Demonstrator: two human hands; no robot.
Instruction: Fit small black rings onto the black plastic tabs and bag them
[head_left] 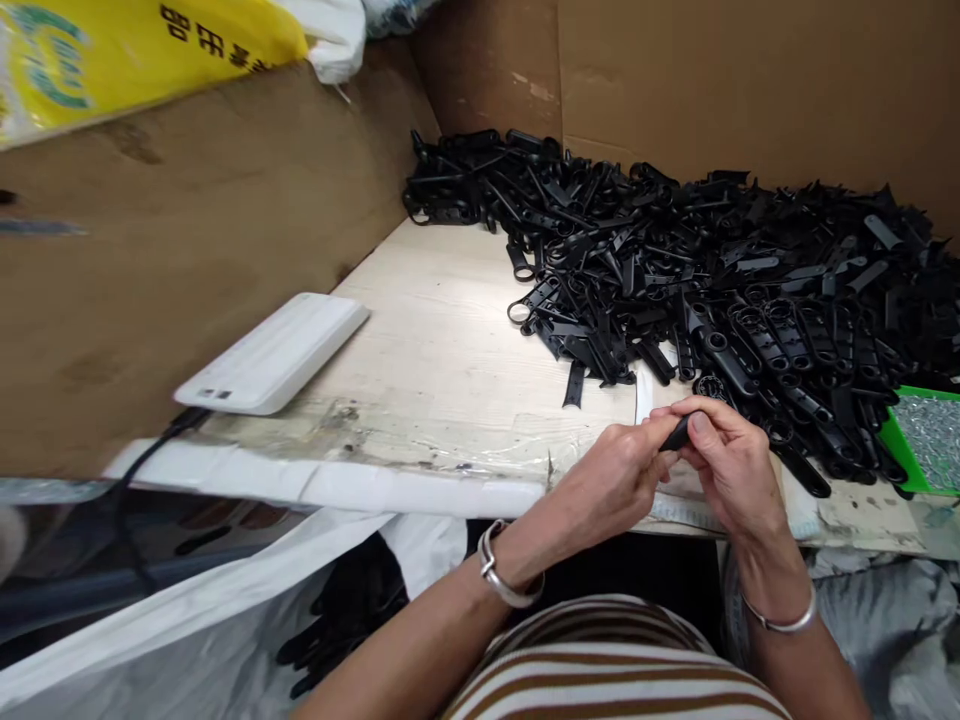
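Between my two hands is a small black plastic part (678,434), mostly covered by fingers, so its full shape is hidden. My left hand (626,470) has its fingers closed around the left end of it. The thumb and fingers of my right hand (731,455) pinch its other end. Both hands are just above the table's front edge. Right behind them spreads a large heap of black plastic handle-like parts (645,260), many with a ring at one end.
A white power bank (274,352) with a black cable (150,455) lies at the left. At the right, a green tray (904,455) holds small clear or metallic pieces. Cardboard walls (750,90) surround the wooden table (420,330). Below hangs a white bag (247,610) containing black parts.
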